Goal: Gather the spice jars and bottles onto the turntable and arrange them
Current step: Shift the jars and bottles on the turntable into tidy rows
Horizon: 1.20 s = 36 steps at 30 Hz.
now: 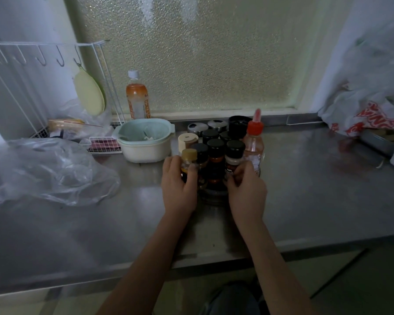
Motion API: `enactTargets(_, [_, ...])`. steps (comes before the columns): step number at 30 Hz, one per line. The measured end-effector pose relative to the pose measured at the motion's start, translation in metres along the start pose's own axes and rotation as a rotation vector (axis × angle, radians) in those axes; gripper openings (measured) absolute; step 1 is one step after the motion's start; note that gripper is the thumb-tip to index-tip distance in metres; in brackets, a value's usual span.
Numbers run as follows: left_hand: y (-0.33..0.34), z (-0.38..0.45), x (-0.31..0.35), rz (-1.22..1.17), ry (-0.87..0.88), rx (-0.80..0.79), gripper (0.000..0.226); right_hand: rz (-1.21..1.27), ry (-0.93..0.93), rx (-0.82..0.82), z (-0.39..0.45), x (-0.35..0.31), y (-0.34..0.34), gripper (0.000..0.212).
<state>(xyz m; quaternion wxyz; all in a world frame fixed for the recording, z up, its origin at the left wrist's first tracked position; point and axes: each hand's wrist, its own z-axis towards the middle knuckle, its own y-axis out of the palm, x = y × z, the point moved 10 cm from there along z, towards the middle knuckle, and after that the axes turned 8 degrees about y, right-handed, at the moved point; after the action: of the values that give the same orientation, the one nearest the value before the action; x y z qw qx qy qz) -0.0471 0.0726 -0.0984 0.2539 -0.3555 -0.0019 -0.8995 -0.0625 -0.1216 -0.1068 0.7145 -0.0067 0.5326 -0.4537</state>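
Several spice jars with black lids (pixel 215 145) stand packed together on a dark round turntable (pixel 212 196) in the middle of the steel counter. My left hand (pixel 179 186) grips a small jar with a tan lid (pixel 188 158) at the cluster's left edge. My right hand (pixel 246 189) wraps around a black-lidded jar (pixel 233 155) at the front right. A squeeze bottle with a red nozzle cap (pixel 254 142) stands at the right of the group. Behind it sit two silver-lidded jars (pixel 197 128) and a beige-lidded one (pixel 187 140).
A mint and cream bowl (pixel 143 142) stands left of the jars. An orange drink bottle (pixel 137 98) stands by the frosted window. A clear plastic bag (pixel 43 171) lies at left, a white wire rack (pixel 43 87) behind it. Printed bags (pixel 369 119) fill the right corner.
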Motion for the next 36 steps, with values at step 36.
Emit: enactTargets(36, [0.007,-0.015,-0.059,0.116,-0.484,-0.088,0.018,0.011,-0.224,-0.178,-0.031,-0.001,-0.002,0.013])
